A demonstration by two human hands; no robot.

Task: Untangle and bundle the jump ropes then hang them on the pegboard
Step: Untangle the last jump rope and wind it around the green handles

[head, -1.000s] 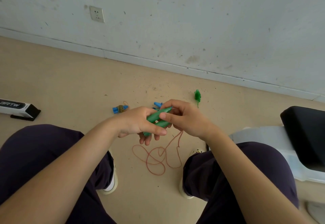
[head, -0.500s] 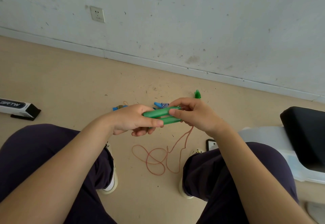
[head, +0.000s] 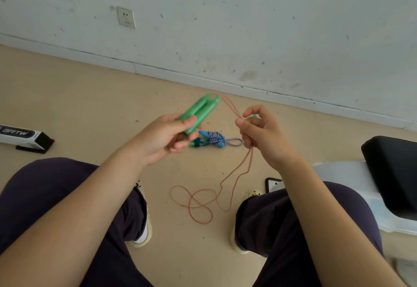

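Green handles (head: 199, 112) in left hand (head: 167, 139)

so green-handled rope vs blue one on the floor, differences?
The green rope is in hand, the blue rope lies on the floor. The green rope's thin orange cord trails loose in loops; the blue rope's thicker braided cord is wrapped into a bundle. Both have paired plastic handles.

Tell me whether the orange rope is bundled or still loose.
Loose. The orange rope lies in open loops on the floor, two strands rising to the right hand.

Two green handles (head: 199, 112), two ropes (head: 216, 139)
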